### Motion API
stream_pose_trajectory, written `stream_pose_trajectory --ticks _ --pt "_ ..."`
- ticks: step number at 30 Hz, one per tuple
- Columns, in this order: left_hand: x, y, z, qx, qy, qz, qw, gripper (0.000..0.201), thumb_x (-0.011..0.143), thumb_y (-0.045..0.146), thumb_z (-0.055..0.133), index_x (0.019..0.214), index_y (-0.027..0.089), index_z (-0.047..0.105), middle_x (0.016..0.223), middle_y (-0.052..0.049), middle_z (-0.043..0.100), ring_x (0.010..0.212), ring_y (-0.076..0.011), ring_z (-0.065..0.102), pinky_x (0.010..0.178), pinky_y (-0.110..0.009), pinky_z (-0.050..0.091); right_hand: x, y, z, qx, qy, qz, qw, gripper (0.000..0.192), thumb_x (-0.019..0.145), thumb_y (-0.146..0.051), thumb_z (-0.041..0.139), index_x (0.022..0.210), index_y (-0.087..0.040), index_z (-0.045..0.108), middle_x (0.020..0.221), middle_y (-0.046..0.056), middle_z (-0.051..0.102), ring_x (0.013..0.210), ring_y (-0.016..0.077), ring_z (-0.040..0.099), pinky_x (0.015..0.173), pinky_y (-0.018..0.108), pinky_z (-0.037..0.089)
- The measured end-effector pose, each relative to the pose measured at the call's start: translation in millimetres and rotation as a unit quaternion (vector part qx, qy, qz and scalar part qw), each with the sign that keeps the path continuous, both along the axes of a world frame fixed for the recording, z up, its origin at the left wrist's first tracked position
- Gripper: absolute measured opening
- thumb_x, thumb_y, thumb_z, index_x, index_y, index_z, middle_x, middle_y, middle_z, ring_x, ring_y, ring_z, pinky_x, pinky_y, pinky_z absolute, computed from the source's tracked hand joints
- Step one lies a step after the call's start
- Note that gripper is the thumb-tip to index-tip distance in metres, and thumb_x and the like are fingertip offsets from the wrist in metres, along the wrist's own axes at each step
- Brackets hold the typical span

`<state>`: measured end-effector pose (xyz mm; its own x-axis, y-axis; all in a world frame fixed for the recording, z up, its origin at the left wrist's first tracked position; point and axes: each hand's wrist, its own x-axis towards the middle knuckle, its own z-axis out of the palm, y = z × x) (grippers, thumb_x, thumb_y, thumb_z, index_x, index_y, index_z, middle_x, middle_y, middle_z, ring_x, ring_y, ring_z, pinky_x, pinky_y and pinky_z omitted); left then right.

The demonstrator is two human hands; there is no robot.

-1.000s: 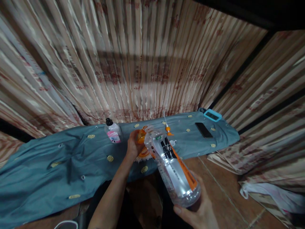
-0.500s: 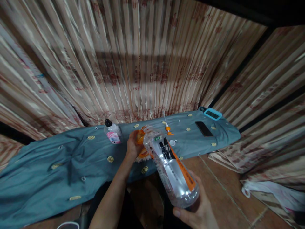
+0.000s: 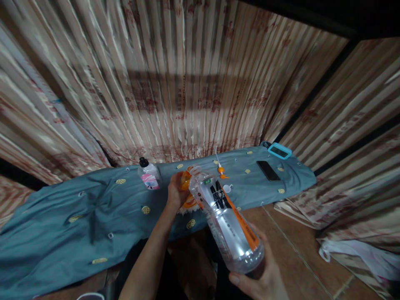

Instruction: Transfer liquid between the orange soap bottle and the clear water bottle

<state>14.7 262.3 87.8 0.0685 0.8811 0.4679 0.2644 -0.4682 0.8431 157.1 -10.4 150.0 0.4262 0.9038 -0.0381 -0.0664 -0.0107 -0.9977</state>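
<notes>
In my right hand (image 3: 254,271) is a large clear plastic bottle (image 3: 229,225) with a silver and orange label. It is tilted, its base toward me and its neck pointing away to the left. My left hand (image 3: 177,187) is wrapped around an orange see-through bottle (image 3: 185,180), mostly hidden by the hand and the clear bottle's neck. The clear bottle's mouth is at the orange bottle's top; whether they touch I cannot tell. Under them lies an orange and white fringed cloth (image 3: 189,204). An orange pump head (image 3: 221,171) with a clear tube lies just beyond, near a small white cap (image 3: 227,188).
A clear bottle with a black cap and pink label (image 3: 150,177) stands at left on the blue-green cloth (image 3: 125,216). At right lie a black phone (image 3: 268,171) and a light-blue-framed device (image 3: 280,151). Behind hangs a pleated patterned curtain (image 3: 175,83).
Both hands keep their grip on the bottles with hardly any movement. The whole view has shifted very slightly.
</notes>
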Motion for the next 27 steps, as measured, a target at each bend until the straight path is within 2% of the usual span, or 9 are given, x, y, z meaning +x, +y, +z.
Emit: stream_pose_trajectory --ticks 5,11,17,23,27 --pt "0 -1 2.5 -0.038 0.004 -0.004 0.999 0.052 0.058 0.031 0.078 0.107 0.017 0.065 0.106 -0.011 0.069 0.101 -0.0305 0.068 0.094 -0.048 0.055 -4 0 -1.3 0.006 0.030 -0.064 0.997 0.096 0.050 -0.044 0.095 0.133 -0.026 0.049 0.129 0.010 0.071 0.121 0.0346 0.066 0.103 0.038 0.053" --pt "0 0 2.9 -0.045 -0.007 -0.008 0.999 0.052 0.057 0.029 0.078 0.106 0.018 0.066 0.107 -0.010 0.069 0.103 -0.0297 0.067 0.095 -0.046 0.054 -9 2 2.9 0.001 0.027 -0.069 0.997 0.095 0.048 -0.047 0.095 0.130 -0.026 0.051 0.124 0.010 0.073 0.117 0.0337 0.069 0.099 0.037 0.055" --pt "-1 -1 6.2 -0.040 0.008 -0.004 0.999 0.050 0.058 0.030 0.078 0.105 0.017 0.066 0.104 -0.010 0.069 0.100 -0.0299 0.068 0.092 -0.047 0.054 -8 2 10.1 -0.019 -0.004 -0.053 0.998 0.098 0.052 -0.058 0.090 0.132 -0.024 0.045 0.126 0.013 0.070 0.121 0.0365 0.066 0.106 0.043 0.050" --pt "0 -2 6.7 -0.032 0.009 -0.003 0.999 0.048 0.059 0.031 0.077 0.104 0.017 0.066 0.105 -0.011 0.070 0.102 -0.0320 0.067 0.092 -0.050 0.054 -8 3 16.7 -0.017 -0.018 -0.051 0.998 0.094 0.052 -0.056 0.091 0.130 -0.025 0.047 0.124 0.012 0.072 0.119 0.0354 0.067 0.104 0.041 0.051" --pt "0 0 3.5 -0.032 0.001 0.000 0.999 0.050 0.058 0.031 0.078 0.105 0.018 0.066 0.106 -0.011 0.070 0.103 -0.0318 0.067 0.094 -0.049 0.054 -5 2 13.7 -0.011 -0.013 -0.050 0.999 0.091 0.053 -0.045 0.094 0.130 -0.026 0.049 0.125 0.010 0.073 0.120 0.0344 0.067 0.105 0.040 0.051"
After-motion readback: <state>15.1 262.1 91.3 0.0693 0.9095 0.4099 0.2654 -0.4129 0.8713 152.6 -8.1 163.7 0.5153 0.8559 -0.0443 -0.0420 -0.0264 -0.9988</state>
